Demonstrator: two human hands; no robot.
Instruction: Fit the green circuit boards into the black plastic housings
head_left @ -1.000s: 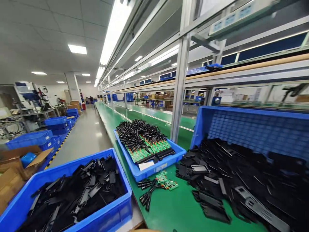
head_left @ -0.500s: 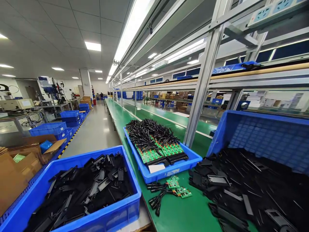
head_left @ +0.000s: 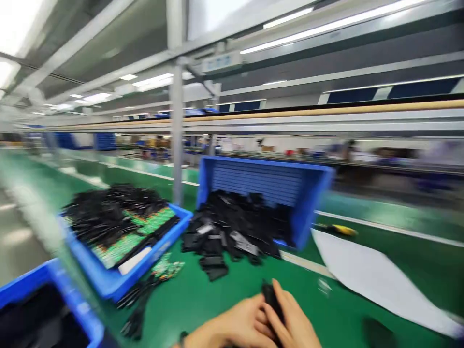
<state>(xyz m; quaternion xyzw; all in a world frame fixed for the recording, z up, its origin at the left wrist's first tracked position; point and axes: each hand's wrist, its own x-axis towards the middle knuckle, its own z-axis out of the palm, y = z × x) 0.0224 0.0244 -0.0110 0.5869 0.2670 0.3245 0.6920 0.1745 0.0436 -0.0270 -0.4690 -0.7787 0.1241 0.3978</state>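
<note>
Both hands are close together over the green bench, low in the head view. My left hand [head_left: 241, 321] is closed, its curled fingers against a slim black plastic case [head_left: 272, 298]. My right hand [head_left: 295, 319] wraps the same case from the other side, with fingers along its length. Its lower part is hidden by my fingers. Beyond my hands, a pile of black plastic cases [head_left: 242, 227] spills from a tipped blue bin [head_left: 311, 203]. To the left lie loose green circuit boards [head_left: 166, 268] with black cable leads [head_left: 136, 309].
A blue tray [head_left: 101, 285] with circuit boards and bundled black cables stands at left. Another blue bin [head_left: 78, 309] of black parts is at the lower left corner. White sheet [head_left: 377, 280] and yellow-handled tool [head_left: 344, 230] lie at right. A metal post [head_left: 177, 135] rises behind.
The view has swung right, with blur. Both hands have come into sight, holding a black plastic case; neither showed before. The white sheet and yellow-handled tool now appear.
</note>
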